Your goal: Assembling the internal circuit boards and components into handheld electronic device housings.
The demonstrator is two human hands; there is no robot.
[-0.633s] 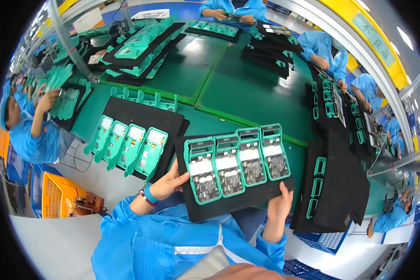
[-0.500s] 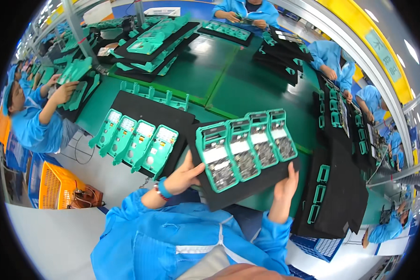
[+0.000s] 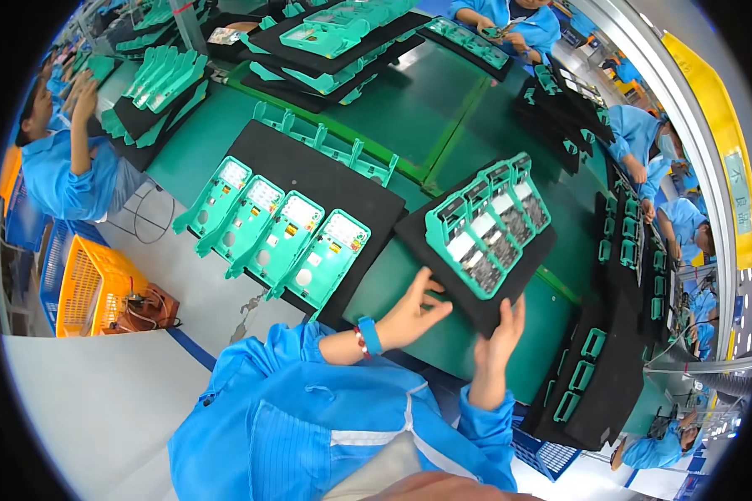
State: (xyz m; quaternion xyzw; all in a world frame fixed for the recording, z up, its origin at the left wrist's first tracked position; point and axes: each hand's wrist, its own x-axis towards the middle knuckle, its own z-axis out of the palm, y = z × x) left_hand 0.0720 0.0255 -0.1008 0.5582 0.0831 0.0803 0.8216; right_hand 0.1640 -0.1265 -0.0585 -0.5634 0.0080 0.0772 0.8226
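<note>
A black board [image 3: 473, 311], carrying a row of several green plastic frames [image 3: 486, 225] with dark and white inner parts, is tilted in front of me. My right hand [image 3: 501, 341] grips its near right edge, thumb and fingers at the board's corner. Beside the near left edge, my left hand [image 3: 415, 313] has its fingers apart and holds nothing; a blue band and a beaded bracelet are on that wrist. Left of the hands lies another black board [image 3: 297, 167] bearing several green plastic housings [image 3: 286, 232] with circuit parts and round holes.
Stacked black boards with green parts [image 3: 334, 50] stand at the far left of the green table [image 3: 426, 100]. More boards with green frames [image 3: 581, 376] lie on the right. An orange basket [image 3: 100, 288] is at lower left. Co-workers in blue sit around the table.
My left hand has let go of the held board's left edge. The board has turned and tilted in my right hand. The whole view has shifted.
</note>
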